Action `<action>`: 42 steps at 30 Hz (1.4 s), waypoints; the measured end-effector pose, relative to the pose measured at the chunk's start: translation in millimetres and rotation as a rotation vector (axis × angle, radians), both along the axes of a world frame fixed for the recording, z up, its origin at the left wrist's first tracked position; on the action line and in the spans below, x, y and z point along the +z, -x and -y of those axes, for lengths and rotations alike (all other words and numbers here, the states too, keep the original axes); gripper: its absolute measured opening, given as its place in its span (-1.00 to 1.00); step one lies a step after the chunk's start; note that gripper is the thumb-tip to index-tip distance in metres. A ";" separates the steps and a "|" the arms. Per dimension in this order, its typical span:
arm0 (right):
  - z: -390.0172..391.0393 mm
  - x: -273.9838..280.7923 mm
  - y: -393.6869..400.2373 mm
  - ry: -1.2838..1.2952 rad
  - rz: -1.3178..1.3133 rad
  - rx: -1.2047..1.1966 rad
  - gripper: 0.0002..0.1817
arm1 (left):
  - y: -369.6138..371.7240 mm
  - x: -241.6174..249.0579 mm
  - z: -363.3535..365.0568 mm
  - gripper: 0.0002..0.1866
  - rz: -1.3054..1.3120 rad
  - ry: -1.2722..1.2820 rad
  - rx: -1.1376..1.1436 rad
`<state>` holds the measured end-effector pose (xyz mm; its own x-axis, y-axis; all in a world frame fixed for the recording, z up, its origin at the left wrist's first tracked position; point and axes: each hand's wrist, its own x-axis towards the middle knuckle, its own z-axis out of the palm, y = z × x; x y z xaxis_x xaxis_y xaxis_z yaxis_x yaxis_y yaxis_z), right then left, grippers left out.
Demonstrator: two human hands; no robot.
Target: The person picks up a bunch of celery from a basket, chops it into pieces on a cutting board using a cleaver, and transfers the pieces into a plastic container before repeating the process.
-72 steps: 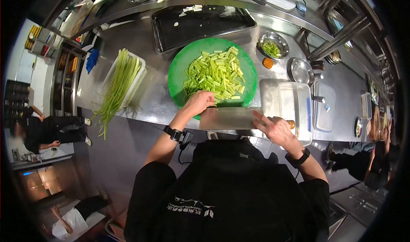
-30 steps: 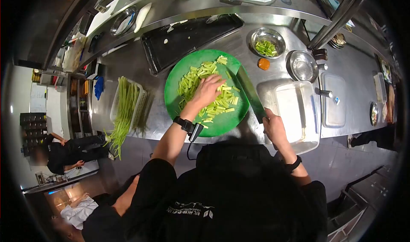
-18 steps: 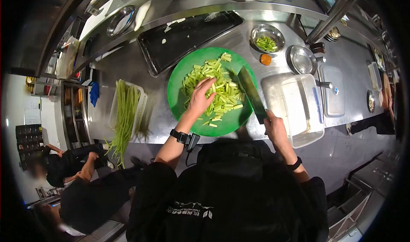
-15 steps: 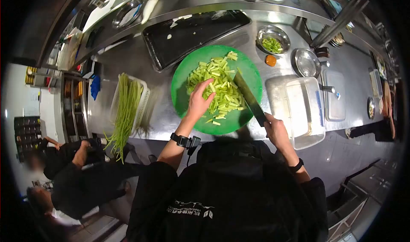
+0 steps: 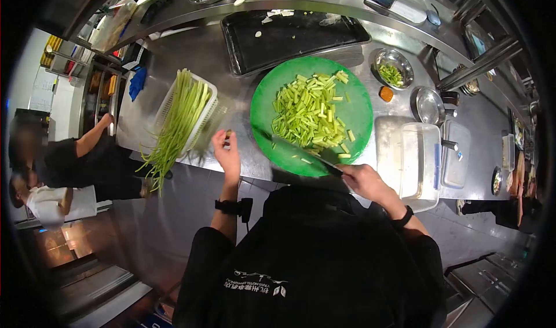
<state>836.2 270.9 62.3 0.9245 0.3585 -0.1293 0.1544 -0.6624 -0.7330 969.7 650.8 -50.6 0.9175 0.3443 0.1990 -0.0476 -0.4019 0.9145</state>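
Note:
My right hand (image 5: pixel 366 183) grips the handle of a kitchen knife (image 5: pixel 296 153). The blade points left across the near part of a round green cutting board (image 5: pixel 263 105). Beyond it lies a loose pile of cut green stalks (image 5: pixel 306 109), with a few pieces by the blade. My left hand (image 5: pixel 227 154) is off the board, between it and a white basket (image 5: pixel 213 99). Its fingers are curled together, with a small brownish bit at the tips too small to name. Long green stalks (image 5: pixel 180 110) fill the basket and hang over the table's front edge.
A black tray (image 5: pixel 289 41) lies behind the board. To the right are a metal bowl (image 5: pixel 399 61) with cut greens, an orange-brown lump (image 5: pixel 386 94), another metal bowl (image 5: pixel 428 105) and a clear plastic container (image 5: pixel 420 166). Co-workers (image 5: pixel 81 166) stand at left.
My left hand has left the cut stalks and moved left, off the board. The knife has swung down to the board's near side, its tip now pointing left. The head view has shifted.

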 end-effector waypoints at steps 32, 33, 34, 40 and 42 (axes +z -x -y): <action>-27.0 -7.0 -0.1 0.370 0.124 0.054 -0.73 | 33.4 -48.7 100.8 -0.84 0.238 -0.365 -0.509; -27.9 -8.9 -0.1 0.363 0.118 0.052 -0.74 | 33.6 -48.7 100.9 -0.84 0.239 -0.358 -0.511; -27.4 -18.7 0.6 0.364 0.118 0.053 -0.74 | 33.4 -49.2 100.4 -0.83 0.241 -0.353 -0.513; -24.8 -40.0 -0.4 0.385 0.126 0.036 -0.74 | 36.9 -49.6 99.2 -0.88 0.216 -0.343 -0.473; -23.5 -39.8 0.1 0.380 0.099 0.048 -0.74 | 36.5 -50.4 94.9 -0.88 0.233 -0.397 -0.507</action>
<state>836.1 294.5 22.5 0.9226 0.3454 -0.1718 0.2495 -0.8739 -0.4172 933.2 555.9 -100.9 0.8641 -0.2560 0.4333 -0.4958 -0.5807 0.6458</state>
